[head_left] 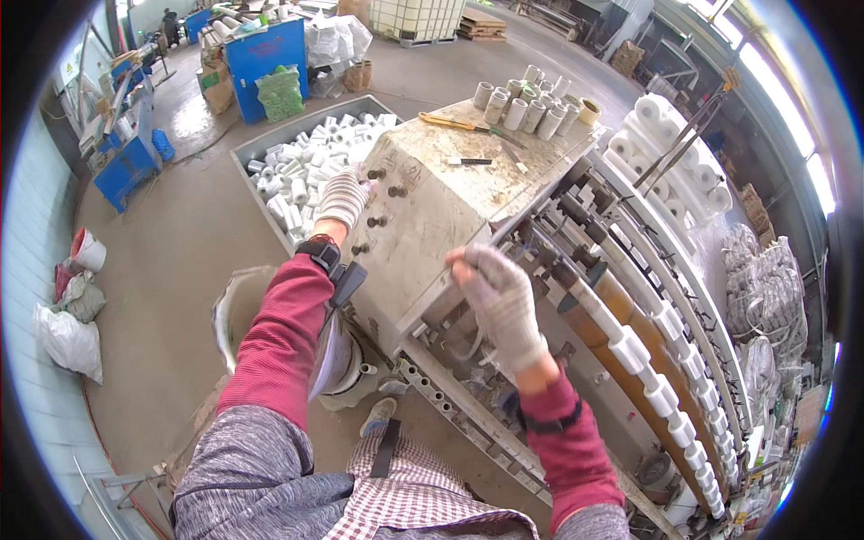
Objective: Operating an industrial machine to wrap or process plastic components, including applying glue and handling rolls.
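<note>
My left hand (344,198), in a striped knit glove with bare fingertips, is at the upper of several black knobs (378,221) on the pale, scuffed machine housing (418,238). Its bent fingers appear closed on that knob. My right hand (502,306), gloved the same way, hovers over the housing's near right corner. Its fingers curl together toward the thumb; whether anything small is between them is hidden. To its right, white rolls (661,391) sit in a row along a shaft of the machine, beside a brown roller (585,333).
On the housing top stand several cardboard tubes (515,113) beside an orange-handled knife (447,121). Behind my left hand, a grey bin (263,200) holds many small white rolls. A pale round barrel (236,310) stands below my left arm. Large film rolls (666,121) are stacked at the far right.
</note>
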Motion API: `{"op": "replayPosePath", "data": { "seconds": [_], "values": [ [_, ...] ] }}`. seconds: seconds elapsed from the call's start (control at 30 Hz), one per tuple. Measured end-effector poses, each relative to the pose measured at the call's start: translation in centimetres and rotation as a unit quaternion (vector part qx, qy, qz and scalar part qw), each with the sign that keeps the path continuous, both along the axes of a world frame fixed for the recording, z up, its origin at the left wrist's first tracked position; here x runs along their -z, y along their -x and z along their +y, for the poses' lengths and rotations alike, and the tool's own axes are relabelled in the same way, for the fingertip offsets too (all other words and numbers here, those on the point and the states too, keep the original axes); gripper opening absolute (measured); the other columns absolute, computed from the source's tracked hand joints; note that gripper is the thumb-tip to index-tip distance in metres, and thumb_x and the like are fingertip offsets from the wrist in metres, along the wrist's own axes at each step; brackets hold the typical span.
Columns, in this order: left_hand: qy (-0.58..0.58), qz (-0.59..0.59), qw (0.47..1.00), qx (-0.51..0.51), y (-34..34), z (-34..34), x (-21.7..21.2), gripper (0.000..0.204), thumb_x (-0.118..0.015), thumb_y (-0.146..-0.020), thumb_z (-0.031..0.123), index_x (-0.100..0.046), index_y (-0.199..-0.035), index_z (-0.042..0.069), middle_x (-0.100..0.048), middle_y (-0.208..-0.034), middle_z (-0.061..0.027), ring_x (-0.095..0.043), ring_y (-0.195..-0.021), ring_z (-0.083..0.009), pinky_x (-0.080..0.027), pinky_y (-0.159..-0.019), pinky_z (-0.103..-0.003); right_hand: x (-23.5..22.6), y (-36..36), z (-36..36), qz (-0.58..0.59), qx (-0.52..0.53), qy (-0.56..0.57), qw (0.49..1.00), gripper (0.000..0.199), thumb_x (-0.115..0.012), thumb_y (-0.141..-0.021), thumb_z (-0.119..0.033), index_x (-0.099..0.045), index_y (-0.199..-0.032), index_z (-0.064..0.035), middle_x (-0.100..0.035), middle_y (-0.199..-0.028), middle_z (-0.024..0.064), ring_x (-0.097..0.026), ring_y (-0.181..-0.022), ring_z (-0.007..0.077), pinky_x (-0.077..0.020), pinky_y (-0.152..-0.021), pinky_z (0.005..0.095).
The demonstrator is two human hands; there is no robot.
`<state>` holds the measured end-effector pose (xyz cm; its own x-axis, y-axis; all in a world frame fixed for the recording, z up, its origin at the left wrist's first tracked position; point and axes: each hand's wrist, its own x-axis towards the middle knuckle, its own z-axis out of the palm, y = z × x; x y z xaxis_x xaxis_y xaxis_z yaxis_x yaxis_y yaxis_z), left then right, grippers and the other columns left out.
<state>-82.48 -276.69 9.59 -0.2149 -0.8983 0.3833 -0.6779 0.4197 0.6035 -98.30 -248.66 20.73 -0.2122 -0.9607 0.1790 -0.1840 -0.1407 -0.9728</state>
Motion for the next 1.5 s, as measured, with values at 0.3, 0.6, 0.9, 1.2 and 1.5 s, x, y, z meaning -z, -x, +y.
{"op": "replayPosePath", "data": {
  "seconds": [0.3,0.6,0.9,1.2,1.5],
  "values": [
    [-0.097,-0.113,0.988,0.037,3.3,-5.9,0.7,0.032,-0.067,-0.074,0.027,-0.061,-0.098,0.007,-0.064,-0.088,-0.0191,-0.062,-0.082,-0.0356,-0.048,-0.073,-0.043,7.9,9.0,-23.7,0.547,0.164,0.0,0.821,0.053,-0.065,-0.076,-0.038,-0.055,-0.113,-0.0007,-0.056,-0.112,0.0203,-0.054,-0.104,0.036,-0.0443,-0.089,0.0419],
    [-0.015,-0.11,0.986,0.123,0.6,-6.5,0.0,0.038,-0.068,-0.08,0.025,-0.056,-0.109,0.002,-0.063,-0.096,-0.0176,-0.061,-0.084,-0.0272,-0.047,-0.077,-0.037,11.9,7.8,-24.1,0.626,0.147,0.037,0.765,0.036,-0.066,-0.072,-0.034,-0.065,-0.091,-0.0035,-0.061,-0.096,0.0152,-0.06,-0.087,0.0326,-0.0458,-0.083,0.0434],
    [-0.029,0.108,0.895,0.432,8.5,11.5,-7.5,0.048,-0.065,-0.083,0.02,-0.05,-0.124,0.001,-0.057,-0.118,-0.01,-0.054,-0.109,-0.0244,-0.04,-0.094,-0.037,1.3,8.5,-2.8,0.044,0.198,0.114,0.973,0.008,-0.062,-0.084,-0.013,-0.062,-0.089,-0.0068,-0.06,-0.078,0.0024,-0.057,-0.067,0.0123,-0.0465,-0.059,0.0269],
    [0.108,-0.067,0.701,0.702,21.2,35.6,-7.6,0.02,-0.059,-0.069,0.008,-0.061,-0.089,0.007,-0.063,-0.082,-0.0107,-0.06,-0.08,-0.0298,-0.047,-0.085,-0.042,4.7,11.2,26.6,-0.229,0.261,-0.007,0.938,0.015,-0.062,-0.088,-0.016,-0.061,-0.096,-0.0038,-0.058,-0.081,-0.0028,-0.053,-0.075,0.004,-0.0454,-0.065,0.02],
    [0.095,-0.168,0.548,0.814,28.7,56.3,-5.5,0.026,-0.065,-0.068,0.017,-0.061,-0.092,0.008,-0.063,-0.087,-0.0101,-0.059,-0.087,-0.0296,-0.045,-0.083,-0.04,8.4,10.4,53.9,-0.264,0.39,-0.248,0.847,0.028,-0.06,-0.088,-0.021,-0.057,-0.108,-0.0018,-0.061,-0.073,0.0035,-0.057,-0.053,0.008,-0.0461,-0.048,0.0218]
  ]
}}
